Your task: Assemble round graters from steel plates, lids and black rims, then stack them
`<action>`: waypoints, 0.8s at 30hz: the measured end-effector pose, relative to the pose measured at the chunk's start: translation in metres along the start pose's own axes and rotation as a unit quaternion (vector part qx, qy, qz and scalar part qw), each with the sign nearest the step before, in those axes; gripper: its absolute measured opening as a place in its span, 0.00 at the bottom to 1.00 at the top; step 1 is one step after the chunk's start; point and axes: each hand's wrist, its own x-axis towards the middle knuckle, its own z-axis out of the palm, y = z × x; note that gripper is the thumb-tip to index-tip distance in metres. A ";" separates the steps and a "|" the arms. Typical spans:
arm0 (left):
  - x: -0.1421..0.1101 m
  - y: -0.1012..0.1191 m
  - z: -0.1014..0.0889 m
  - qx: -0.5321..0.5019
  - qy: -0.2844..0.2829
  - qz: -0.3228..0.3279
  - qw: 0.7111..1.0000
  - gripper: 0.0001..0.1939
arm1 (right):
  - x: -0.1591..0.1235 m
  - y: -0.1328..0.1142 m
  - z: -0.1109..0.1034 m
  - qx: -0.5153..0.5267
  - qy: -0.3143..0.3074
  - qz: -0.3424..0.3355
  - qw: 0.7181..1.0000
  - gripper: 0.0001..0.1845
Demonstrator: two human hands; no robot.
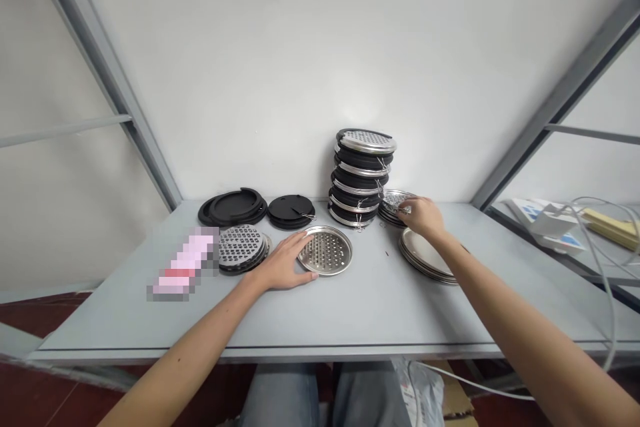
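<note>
My left hand (284, 265) lies on the grey table (350, 307), fingers spread, touching the left rim of a round perforated steel plate (327, 251). My right hand (423, 215) reaches to a small stack of perforated steel discs (391, 202) beside a tall stack of black-and-steel assembled units (360, 177); its fingers curl over the top disc. A stack of plain metal plates (423, 257) lies under my right wrist.
Black rubber rings (233, 207) and black lids (290, 209) lie at the back left. A stack of perforated discs (241, 247) sits beside a blurred pink patch (185, 263). White wall behind, grey frame posts at both sides, cables at right.
</note>
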 end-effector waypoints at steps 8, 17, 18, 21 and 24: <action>0.001 0.000 0.000 -0.008 0.002 0.007 1.000 0.44 | 0.007 0.006 0.004 0.078 0.034 0.017 0.996 0.07; -0.001 0.001 -0.001 -0.001 -0.014 0.001 1.000 0.44 | -0.006 0.012 -0.022 0.107 0.124 -0.052 0.985 0.07; -0.002 0.001 -0.001 0.001 -0.016 0.001 1.000 0.44 | -0.010 0.012 -0.030 0.117 0.134 -0.058 0.982 0.07; -0.002 0.002 -0.002 0.004 -0.018 0.000 1.000 0.44 | -0.028 0.009 -0.058 0.147 0.183 -0.074 0.969 0.08; -0.001 0.003 -0.002 0.001 -0.015 0.001 1.000 0.44 | -0.050 -0.004 -0.091 0.161 0.268 -0.086 0.946 0.08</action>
